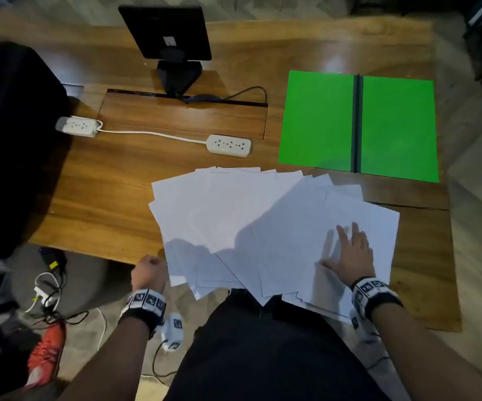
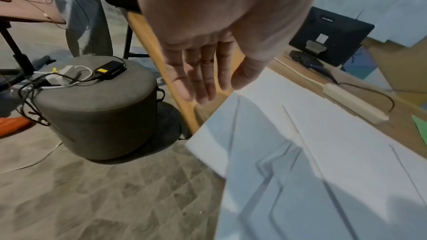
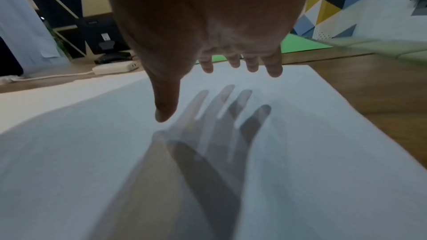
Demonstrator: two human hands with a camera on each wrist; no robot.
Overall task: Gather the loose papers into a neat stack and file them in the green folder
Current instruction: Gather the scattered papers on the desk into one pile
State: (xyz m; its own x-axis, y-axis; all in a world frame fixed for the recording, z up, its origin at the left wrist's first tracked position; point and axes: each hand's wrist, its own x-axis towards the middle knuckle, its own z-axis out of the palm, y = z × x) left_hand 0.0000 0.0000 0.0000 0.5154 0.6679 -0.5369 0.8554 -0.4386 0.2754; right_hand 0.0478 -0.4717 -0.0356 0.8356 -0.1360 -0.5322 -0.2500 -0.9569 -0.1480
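Several loose white papers lie fanned out on the wooden table, and some overhang its near edge. The green folder lies spread open at the back right, its dark spine in the middle. My right hand is spread flat over the right-hand sheets. In the right wrist view the right hand has its fingers apart just above the papers, casting a separate shadow. My left hand is at the table's near edge, left of the papers. The left hand has straight fingers and holds nothing.
A black monitor stands at the back, with two white power strips and a cable in front of it. A large black object fills the left side. A grey stool with chargers sits on the floor.
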